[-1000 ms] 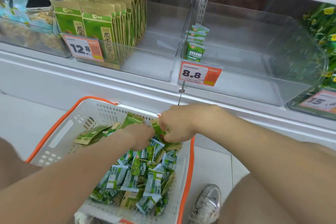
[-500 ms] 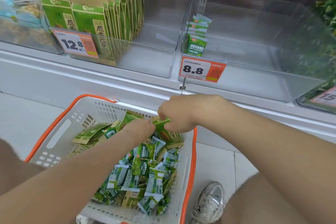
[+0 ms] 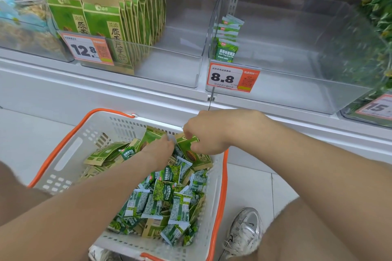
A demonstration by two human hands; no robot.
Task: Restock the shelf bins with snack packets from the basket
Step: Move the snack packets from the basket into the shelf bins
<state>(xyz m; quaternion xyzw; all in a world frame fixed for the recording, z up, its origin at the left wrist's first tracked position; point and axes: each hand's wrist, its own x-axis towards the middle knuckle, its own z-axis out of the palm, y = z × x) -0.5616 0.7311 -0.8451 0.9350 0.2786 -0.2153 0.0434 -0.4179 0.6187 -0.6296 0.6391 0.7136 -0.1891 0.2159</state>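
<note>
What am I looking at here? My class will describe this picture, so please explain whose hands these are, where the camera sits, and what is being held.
There is no machine here. A person wears a camera on the head, so the one view looks down over their own arms. In front of them is a white basket with an orange rim, holding small green packets and some larger brown-and-green ones. The right hand pinches one larger packet at the basket's far end. The left hand reaches in beside it. Its fingers are hidden, so I cannot tell whether it holds anything. Above are clear shelf bins. The 12.8 bin holds tall packets upright. The 8.8 bin holds only a short row of small packets.
</note>
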